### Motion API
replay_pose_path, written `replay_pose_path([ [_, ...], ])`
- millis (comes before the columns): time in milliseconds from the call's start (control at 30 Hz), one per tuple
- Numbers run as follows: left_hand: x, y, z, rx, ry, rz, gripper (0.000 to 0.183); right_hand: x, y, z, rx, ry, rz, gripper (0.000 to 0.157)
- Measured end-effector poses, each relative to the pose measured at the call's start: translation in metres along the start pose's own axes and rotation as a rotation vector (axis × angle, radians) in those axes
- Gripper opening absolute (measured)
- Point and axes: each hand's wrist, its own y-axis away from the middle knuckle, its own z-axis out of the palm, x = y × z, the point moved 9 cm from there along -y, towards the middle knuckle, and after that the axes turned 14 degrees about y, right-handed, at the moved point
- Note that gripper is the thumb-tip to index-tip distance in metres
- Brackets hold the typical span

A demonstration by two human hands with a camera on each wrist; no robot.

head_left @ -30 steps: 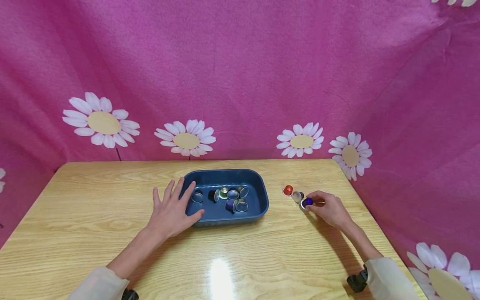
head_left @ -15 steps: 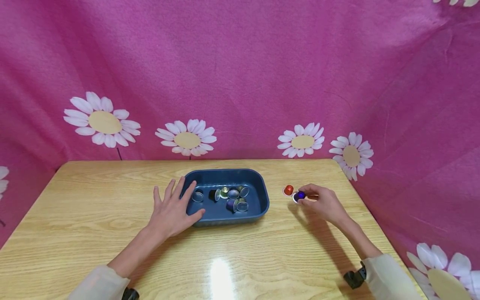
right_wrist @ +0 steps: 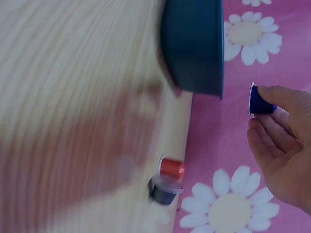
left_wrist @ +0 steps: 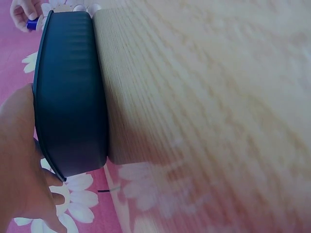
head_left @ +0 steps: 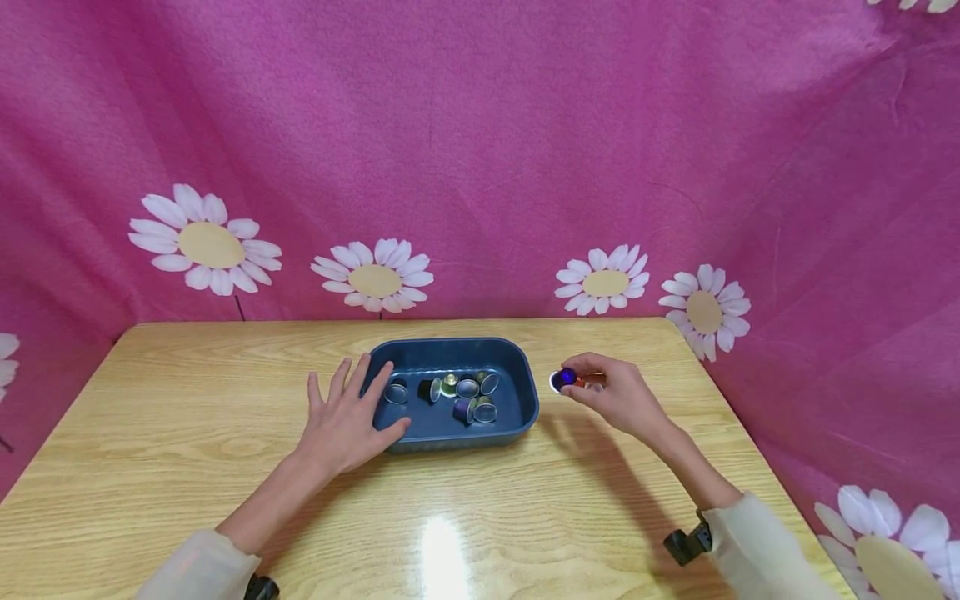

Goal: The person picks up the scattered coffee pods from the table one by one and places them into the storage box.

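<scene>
My right hand (head_left: 618, 396) pinches a blue coffee capsule (right_wrist: 261, 101) between thumb and fingers, just right of the dark blue tray (head_left: 450, 441). In the right wrist view the capsule is above the tabletop, its foil lid facing the tray. My left hand (head_left: 341, 425) rests spread on the tray's left rim, fingers straight. Several coffee capsules lie inside the tray, among them a purple one (head_left: 462, 410), a black one (head_left: 428, 390) and a pale green one (head_left: 449, 382).
A red capsule (right_wrist: 172, 167) and a dark capsule (right_wrist: 164, 190) stay together on the wooden table (head_left: 225, 400), mostly hidden behind my right hand in the head view. A pink daisy-patterned cloth (head_left: 480, 167) hangs behind the table.
My right hand has lifted the blue capsule from beside the other two and carried it left toward the tray. The left hand and the tray have stayed put.
</scene>
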Motion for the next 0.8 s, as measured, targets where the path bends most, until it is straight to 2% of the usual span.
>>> replay_pose_path([
  [433,-0.001,0.0,0.001,0.002,-0.007,0.0,0.088,-0.042,-0.017,0.019,-0.004,-0.001,-0.085,0.027],
  [800,-0.001,-0.001,0.001,0.003,-0.011,0.003,0.088,-0.062,-0.028,0.042,-0.047,0.001,-0.108,0.027],
])
